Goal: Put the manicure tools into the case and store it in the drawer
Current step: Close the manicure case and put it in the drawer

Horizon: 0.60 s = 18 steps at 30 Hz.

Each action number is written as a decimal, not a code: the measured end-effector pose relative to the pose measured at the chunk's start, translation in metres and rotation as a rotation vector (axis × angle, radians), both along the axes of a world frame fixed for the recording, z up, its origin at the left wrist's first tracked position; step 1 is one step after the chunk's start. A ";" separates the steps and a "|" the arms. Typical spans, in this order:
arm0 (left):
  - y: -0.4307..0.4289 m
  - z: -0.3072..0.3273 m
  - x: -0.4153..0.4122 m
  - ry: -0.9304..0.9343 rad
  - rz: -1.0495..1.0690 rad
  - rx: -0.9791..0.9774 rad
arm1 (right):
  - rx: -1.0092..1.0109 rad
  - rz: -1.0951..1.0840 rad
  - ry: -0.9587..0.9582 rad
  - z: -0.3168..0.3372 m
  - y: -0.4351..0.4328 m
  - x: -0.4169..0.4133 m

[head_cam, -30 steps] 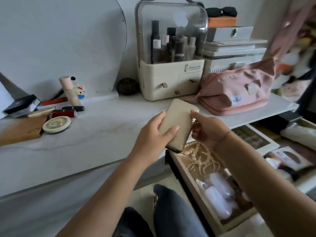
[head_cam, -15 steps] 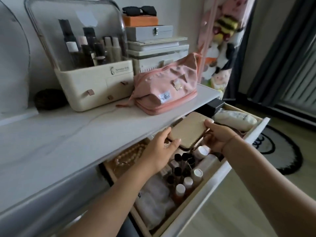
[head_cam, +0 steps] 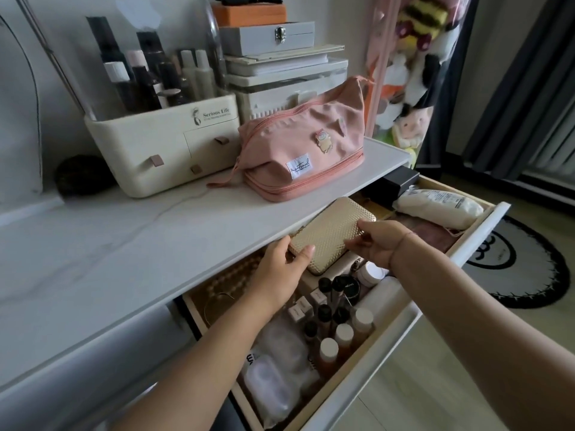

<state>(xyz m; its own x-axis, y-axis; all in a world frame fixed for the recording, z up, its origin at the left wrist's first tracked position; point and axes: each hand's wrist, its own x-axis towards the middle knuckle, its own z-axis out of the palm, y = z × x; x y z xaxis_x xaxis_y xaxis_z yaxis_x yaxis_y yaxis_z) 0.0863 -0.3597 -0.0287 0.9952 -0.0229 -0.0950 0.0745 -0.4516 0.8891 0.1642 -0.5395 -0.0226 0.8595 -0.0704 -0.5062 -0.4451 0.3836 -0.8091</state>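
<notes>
**Gold case held at the open drawer**

Our left grip [head_cam: 280, 269] pinches the gold case [head_cam: 333, 234] at its near end, thumb on top. Our right grip [head_cam: 376, 244] clasps its right edge. Closed, with a quilted texture, it tilts over the drawer [head_cam: 435, 293], just beside the white tabletop [head_cam: 124, 259]. A pink pouch [head_cam: 305, 150] sits behind it.

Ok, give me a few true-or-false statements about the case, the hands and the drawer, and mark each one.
1. The left hand and the right hand both hold the gold case. True.
2. The gold case lies flat on the countertop. False: it is held over the open drawer.
3. The gold case is closed. True.
4. The pink pouch sits inside the drawer. False: it rests on the countertop.
5. White-capped bottles stand in the drawer. True.
</notes>
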 end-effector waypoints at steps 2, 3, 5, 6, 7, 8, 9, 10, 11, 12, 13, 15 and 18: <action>0.000 -0.001 0.000 0.009 0.011 -0.012 | 0.015 0.022 -0.003 0.001 -0.001 -0.001; 0.000 -0.001 0.000 0.011 0.011 -0.016 | 0.020 0.031 -0.008 0.001 -0.002 -0.002; 0.000 -0.001 -0.002 0.010 0.001 -0.025 | 0.014 0.039 -0.011 0.000 -0.002 -0.004; 0.000 -0.001 -0.003 0.008 -0.004 -0.033 | 0.003 0.041 -0.012 0.000 -0.002 -0.005; 0.000 -0.001 -0.003 0.009 -0.007 -0.041 | -0.016 0.042 -0.013 0.000 -0.002 -0.007; 0.000 -0.001 -0.003 0.011 -0.010 -0.044 | -0.043 0.044 -0.014 -0.001 -0.001 -0.008; 0.000 -0.001 -0.004 0.011 -0.012 -0.044 | -0.072 0.048 -0.017 -0.001 0.000 -0.009; 0.000 -0.001 -0.004 0.010 -0.015 -0.046 | -0.096 0.051 -0.022 -0.001 0.001 -0.009; -0.001 -0.001 -0.004 0.008 -0.019 -0.052 | -0.109 0.051 -0.030 -0.001 0.001 -0.009; -0.001 -0.002 -0.005 0.007 -0.024 -0.059 | -0.109 0.043 -0.041 -0.002 0.001 -0.009; -0.001 -0.002 -0.005 0.007 -0.030 -0.066 | -0.106 0.032 -0.052 -0.002 0.001 -0.009; -0.001 -0.003 -0.005 0.000 -0.033 -0.069 | -0.106 0.011 -0.080 -0.003 0.000 -0.011; 0.000 -0.003 -0.006 -0.004 -0.021 -0.092 | -0.131 0.032 -0.119 -0.003 -0.002 -0.013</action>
<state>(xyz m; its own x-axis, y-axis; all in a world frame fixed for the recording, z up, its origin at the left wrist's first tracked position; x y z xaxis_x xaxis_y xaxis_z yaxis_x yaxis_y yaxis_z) 0.0807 -0.3599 -0.0314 0.9948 -0.0519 -0.0876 0.0624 -0.3690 0.9273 0.1509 -0.5420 -0.0254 0.9159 -0.1004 -0.3886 -0.3532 0.2582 -0.8992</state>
